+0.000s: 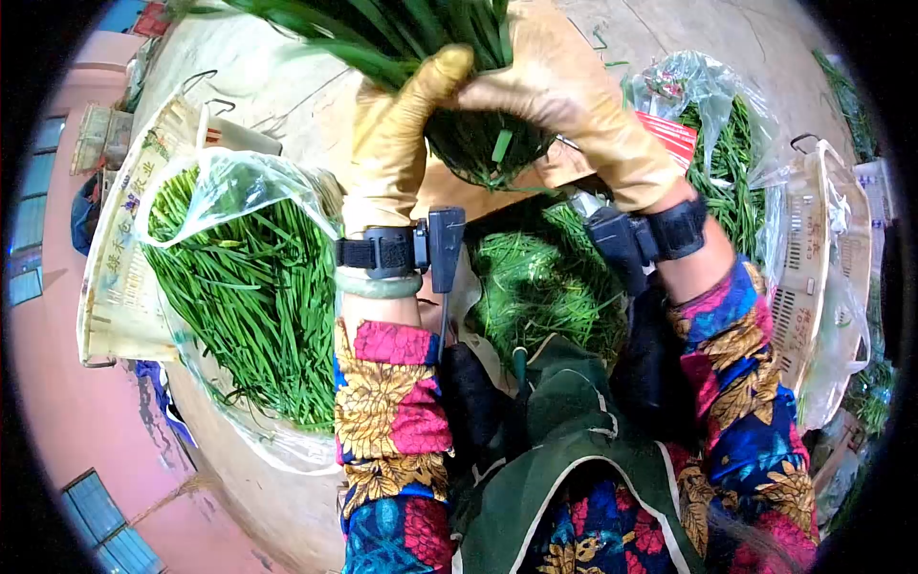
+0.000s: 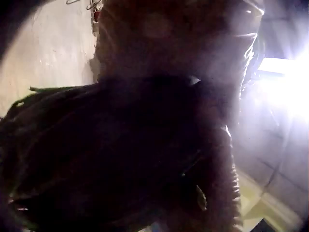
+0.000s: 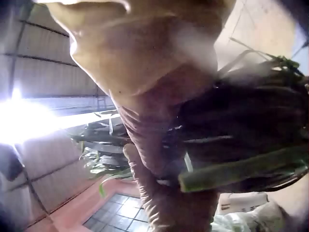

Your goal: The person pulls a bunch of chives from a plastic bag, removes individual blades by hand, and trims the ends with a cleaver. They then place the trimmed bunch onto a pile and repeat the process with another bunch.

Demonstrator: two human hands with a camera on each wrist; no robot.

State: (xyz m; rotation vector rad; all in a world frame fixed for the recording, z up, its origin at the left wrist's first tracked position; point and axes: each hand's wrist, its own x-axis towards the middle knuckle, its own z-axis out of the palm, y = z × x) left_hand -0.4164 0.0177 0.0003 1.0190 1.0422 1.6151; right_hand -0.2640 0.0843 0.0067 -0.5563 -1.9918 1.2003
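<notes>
Both hands wear tan gloves and hold one bunch of garlic chives (image 1: 411, 33) raised in front of the body. The left hand (image 1: 397, 139) grips it from the left, thumb laid across the stalks. From the other side the right hand (image 1: 574, 110), blurred in the head view, has its fingers curled round the same bunch. Blunt stalk ends (image 1: 478, 148) stick out below the hands, and long leaves fan away at the top. In the right wrist view the bunch (image 3: 251, 116) shows beside the gloved fingers (image 3: 149, 145); the left wrist view is mostly dark.
A brown board (image 1: 449, 196) lies below the hands. Loose green trimmings (image 1: 545, 282) are heaped between the knees. At left, a plastic bag of chives (image 1: 258, 287) leans by a cream basket (image 1: 120, 277). Another bag of chives (image 1: 727, 182) and basket (image 1: 803, 277) stand at right.
</notes>
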